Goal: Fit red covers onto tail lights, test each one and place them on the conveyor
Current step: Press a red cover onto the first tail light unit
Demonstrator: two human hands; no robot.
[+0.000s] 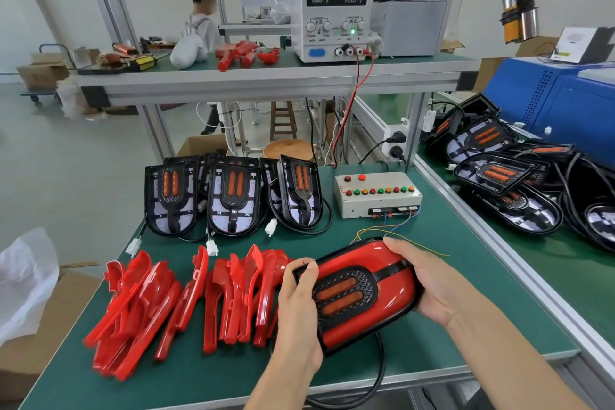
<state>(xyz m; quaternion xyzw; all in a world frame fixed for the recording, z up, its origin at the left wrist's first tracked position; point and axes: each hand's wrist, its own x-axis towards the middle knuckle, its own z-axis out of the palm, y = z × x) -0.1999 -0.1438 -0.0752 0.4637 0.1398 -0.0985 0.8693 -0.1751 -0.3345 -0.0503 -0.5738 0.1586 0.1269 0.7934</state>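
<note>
Head view: left hand (298, 304) and right hand (424, 280) clamp fingers around a red-covered tail light (361, 293), likely pressing the cover home. Loose red covers (173, 303) lie at nine o'clock (the test box (377, 198) waits at twelve).

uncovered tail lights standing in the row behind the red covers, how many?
3 clearly in front: left, middle, right, all upright on the green mat beside the switch box. Dark edges behind them suggest more, hidden.
</note>
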